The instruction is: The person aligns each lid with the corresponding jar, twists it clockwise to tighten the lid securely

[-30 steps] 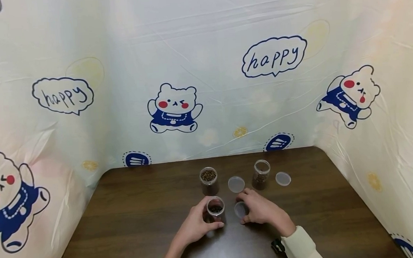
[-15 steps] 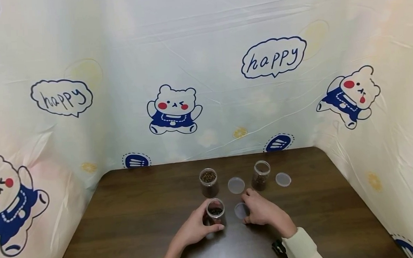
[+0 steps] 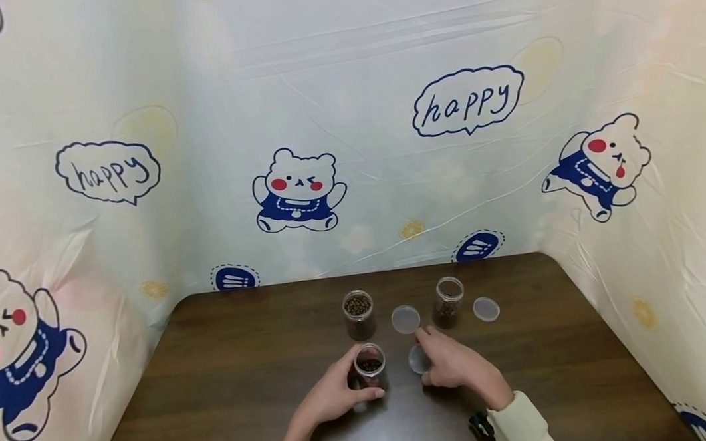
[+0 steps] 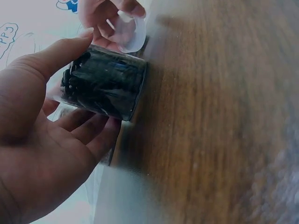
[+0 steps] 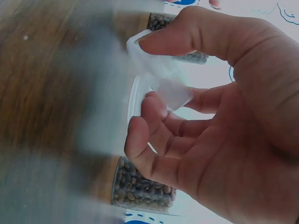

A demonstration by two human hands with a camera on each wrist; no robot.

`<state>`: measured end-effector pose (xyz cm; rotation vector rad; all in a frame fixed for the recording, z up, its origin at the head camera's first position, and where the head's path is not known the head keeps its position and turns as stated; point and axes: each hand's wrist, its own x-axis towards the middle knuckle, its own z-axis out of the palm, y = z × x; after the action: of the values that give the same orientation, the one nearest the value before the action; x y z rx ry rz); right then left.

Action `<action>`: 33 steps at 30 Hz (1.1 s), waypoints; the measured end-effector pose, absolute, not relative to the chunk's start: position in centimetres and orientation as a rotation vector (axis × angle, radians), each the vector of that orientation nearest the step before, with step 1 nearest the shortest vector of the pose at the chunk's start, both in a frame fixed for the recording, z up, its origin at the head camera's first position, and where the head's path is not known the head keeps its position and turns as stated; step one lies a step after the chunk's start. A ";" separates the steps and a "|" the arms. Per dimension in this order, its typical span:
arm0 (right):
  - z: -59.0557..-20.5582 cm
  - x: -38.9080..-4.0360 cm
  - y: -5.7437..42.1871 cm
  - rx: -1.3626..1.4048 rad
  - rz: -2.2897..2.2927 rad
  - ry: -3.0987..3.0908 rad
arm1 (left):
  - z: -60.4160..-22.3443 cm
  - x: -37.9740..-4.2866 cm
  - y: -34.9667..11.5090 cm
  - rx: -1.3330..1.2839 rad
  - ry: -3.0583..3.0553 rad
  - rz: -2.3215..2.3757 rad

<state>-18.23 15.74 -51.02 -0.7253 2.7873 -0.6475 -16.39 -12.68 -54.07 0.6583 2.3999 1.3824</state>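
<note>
Left hand (image 3: 336,391): grips an upright jar (image 3: 371,374)
Right hand (image 3: 453,362): pinches a translucent lid (image 3: 418,361)
Jar to lid: just beside, toward the surface's (image 3: 229,367) right edge

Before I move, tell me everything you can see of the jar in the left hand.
The jar is a clear cylinder, glass or plastic by its look, with a round, uncovered mouth. Inside are small black pieces, topping out below the rim. It looks roughly upright; I can't tell whether its base fully rests on the table. The left hand grips it, thumb on the side nearer the person. It is nearer the person than the jar of brown beans.
</note>
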 end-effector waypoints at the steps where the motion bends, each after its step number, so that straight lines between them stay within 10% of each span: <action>1: -50.9 -18.2 15.7 -0.712 -0.634 2.788 | -54.1 -16.4 -12.7 0.658 2.399 1.380; 33: -47.5 -18.1 15.0 -0.861 -0.883 2.869 | -54.0 -16.2 -12.8 0.669 2.453 1.324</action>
<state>-18.10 15.04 -47.52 -0.8609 2.8695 -0.8828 -16.22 -12.76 -54.03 0.6688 2.4532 1.3240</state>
